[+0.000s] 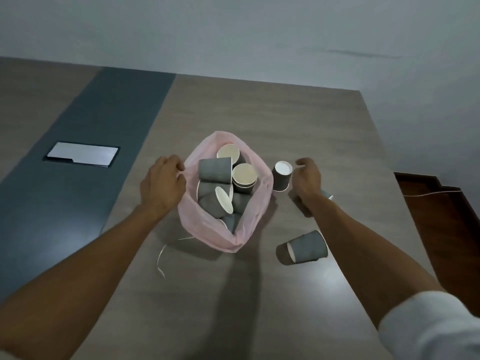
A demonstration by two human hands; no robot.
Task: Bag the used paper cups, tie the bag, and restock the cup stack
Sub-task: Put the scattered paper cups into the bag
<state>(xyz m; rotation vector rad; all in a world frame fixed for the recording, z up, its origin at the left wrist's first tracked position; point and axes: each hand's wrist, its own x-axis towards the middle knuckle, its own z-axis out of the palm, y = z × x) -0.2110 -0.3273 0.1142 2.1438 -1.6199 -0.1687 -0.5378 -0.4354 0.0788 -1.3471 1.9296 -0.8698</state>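
Left hand [163, 183] grips the bag [207, 229] rim at mid-table; right hand [306, 178] — fingers curled, holding nothing — just beside an upright cup [281, 179].

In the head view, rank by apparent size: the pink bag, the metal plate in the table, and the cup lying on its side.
1. pink bag
2. metal plate
3. cup lying on its side, though nearer the camera
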